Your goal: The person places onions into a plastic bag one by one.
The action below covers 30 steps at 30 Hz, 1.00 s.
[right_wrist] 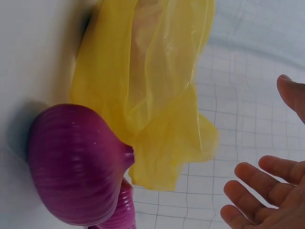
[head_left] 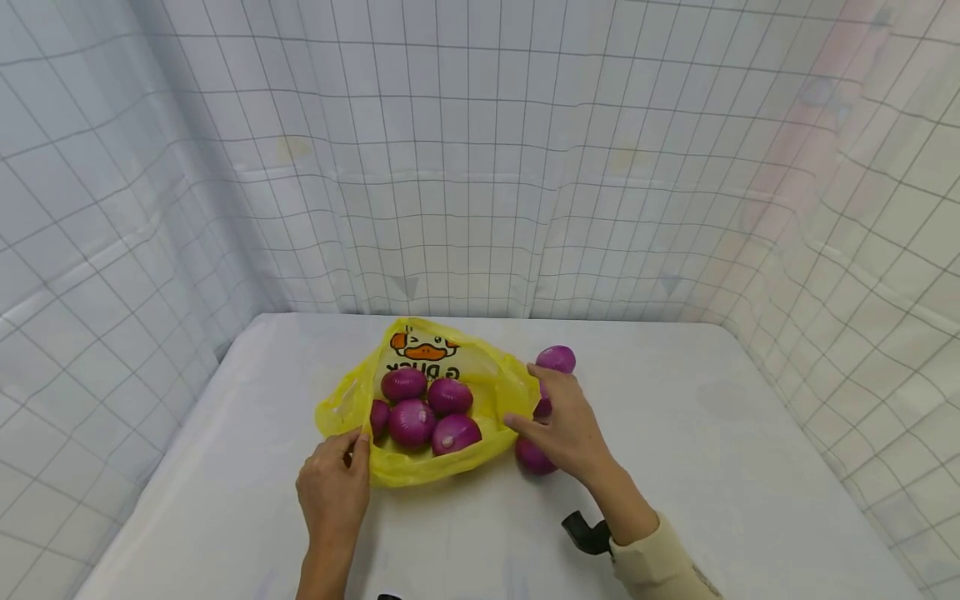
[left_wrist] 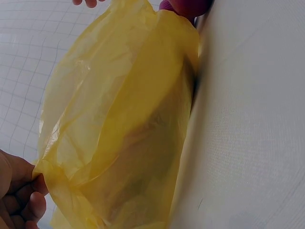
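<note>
A yellow plastic bag (head_left: 423, 475) with a duck print lies on its side, its mouth facing me. Several red onions (head_left: 412, 423) rest inside it. My left hand (head_left: 335, 483) pinches the left edge of the bag's mouth between thumb and fingers. Over on the right, my right hand (head_left: 566, 425) hovers with thumb and fingers spread, holding nothing. Below and behind it are loose onions: one at the back (head_left: 557, 359), one in front (head_left: 534, 458), and another partly hidden by the hand. In the right wrist view, the nearest onion (right_wrist: 76, 164) sits beside the bag (right_wrist: 157, 95).
A white-covered table (head_left: 712, 450) carries everything. White grid-patterned curtains (head_left: 480, 167) enclose its back and both sides. A black curved piece (head_left: 588, 533) shows beside my right wrist, and the tip of a dark object (head_left: 388, 597) shows at the bottom edge.
</note>
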Each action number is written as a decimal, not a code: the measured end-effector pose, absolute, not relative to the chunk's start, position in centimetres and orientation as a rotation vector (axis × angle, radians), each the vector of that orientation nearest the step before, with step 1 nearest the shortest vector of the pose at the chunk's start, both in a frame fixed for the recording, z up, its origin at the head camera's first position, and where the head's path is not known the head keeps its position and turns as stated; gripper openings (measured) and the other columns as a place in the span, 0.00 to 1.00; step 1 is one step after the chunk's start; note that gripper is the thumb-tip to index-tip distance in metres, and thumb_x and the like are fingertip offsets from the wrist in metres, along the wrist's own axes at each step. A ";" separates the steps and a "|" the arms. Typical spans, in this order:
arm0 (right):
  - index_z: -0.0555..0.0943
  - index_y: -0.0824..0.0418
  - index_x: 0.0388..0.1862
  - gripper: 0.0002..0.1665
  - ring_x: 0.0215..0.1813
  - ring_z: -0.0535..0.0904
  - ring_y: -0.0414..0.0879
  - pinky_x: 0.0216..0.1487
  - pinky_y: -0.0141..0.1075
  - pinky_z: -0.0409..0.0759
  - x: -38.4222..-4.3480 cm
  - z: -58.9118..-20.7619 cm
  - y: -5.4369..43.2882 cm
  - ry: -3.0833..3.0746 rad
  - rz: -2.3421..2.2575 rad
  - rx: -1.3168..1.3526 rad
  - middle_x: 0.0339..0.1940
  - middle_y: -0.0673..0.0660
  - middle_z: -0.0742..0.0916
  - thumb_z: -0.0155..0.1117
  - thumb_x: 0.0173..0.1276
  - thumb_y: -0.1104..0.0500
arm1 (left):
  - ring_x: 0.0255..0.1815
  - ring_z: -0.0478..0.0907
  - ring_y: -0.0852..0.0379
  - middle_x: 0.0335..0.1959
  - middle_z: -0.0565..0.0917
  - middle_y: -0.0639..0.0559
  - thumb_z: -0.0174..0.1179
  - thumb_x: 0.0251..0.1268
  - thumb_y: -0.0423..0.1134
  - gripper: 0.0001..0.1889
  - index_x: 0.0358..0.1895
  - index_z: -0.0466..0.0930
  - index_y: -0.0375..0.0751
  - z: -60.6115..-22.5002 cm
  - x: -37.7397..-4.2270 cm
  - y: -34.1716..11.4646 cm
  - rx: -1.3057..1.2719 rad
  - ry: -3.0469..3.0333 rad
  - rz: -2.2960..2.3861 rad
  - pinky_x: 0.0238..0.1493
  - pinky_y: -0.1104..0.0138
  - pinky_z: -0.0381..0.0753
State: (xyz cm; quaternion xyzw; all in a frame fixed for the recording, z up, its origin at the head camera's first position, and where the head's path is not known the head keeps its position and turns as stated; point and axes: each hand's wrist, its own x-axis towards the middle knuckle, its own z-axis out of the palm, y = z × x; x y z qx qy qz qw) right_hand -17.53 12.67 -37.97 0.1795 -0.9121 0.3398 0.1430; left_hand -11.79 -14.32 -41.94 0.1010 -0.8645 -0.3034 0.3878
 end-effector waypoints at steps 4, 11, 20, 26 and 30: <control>0.70 0.61 0.65 0.44 0.64 0.70 0.54 0.64 0.50 0.70 -17.3 -38.4 13.4 -2.645 0.978 0.481 0.63 0.57 0.77 0.74 0.51 0.47 | 0.19 0.69 0.55 0.21 0.83 0.44 0.65 0.53 0.28 0.04 0.32 0.86 0.31 -42.0 -11.8 -14.4 0.255 -2.196 -0.769 0.23 0.65 0.63; 0.70 0.62 0.65 0.44 0.62 0.71 0.54 0.63 0.50 0.71 -16.9 -39.5 14.3 -2.651 0.970 0.444 0.63 0.58 0.78 0.75 0.51 0.49 | 0.19 0.69 0.55 0.19 0.82 0.44 0.65 0.53 0.29 0.04 0.32 0.86 0.32 -42.1 -11.8 -14.4 0.265 -2.196 -0.759 0.23 0.65 0.63; 0.68 0.61 0.67 0.46 0.62 0.70 0.56 0.63 0.50 0.71 -16.5 -41.0 15.0 -2.760 0.952 0.357 0.64 0.60 0.77 0.74 0.51 0.47 | 0.19 0.69 0.55 0.20 0.83 0.44 0.65 0.52 0.27 0.04 0.32 0.86 0.32 -42.0 -11.7 -14.5 0.243 -2.175 -0.770 0.23 0.65 0.64; 0.69 0.62 0.66 0.46 0.62 0.70 0.56 0.63 0.50 0.72 -16.4 -42.1 15.3 -2.797 0.953 0.320 0.63 0.61 0.77 0.74 0.51 0.46 | 0.19 0.69 0.55 0.19 0.82 0.44 0.65 0.53 0.29 0.04 0.32 0.86 0.32 -42.0 -11.7 -14.5 0.263 -2.192 -0.770 0.23 0.65 0.63; 0.69 0.61 0.66 0.45 0.62 0.70 0.56 0.63 0.50 0.71 -16.5 -43.1 15.3 -2.837 0.949 0.306 0.63 0.61 0.76 0.74 0.51 0.46 | 0.19 0.69 0.54 0.20 0.82 0.44 0.65 0.53 0.30 0.05 0.33 0.86 0.32 -42.1 -11.7 -14.6 0.273 -2.198 -0.763 0.23 0.65 0.63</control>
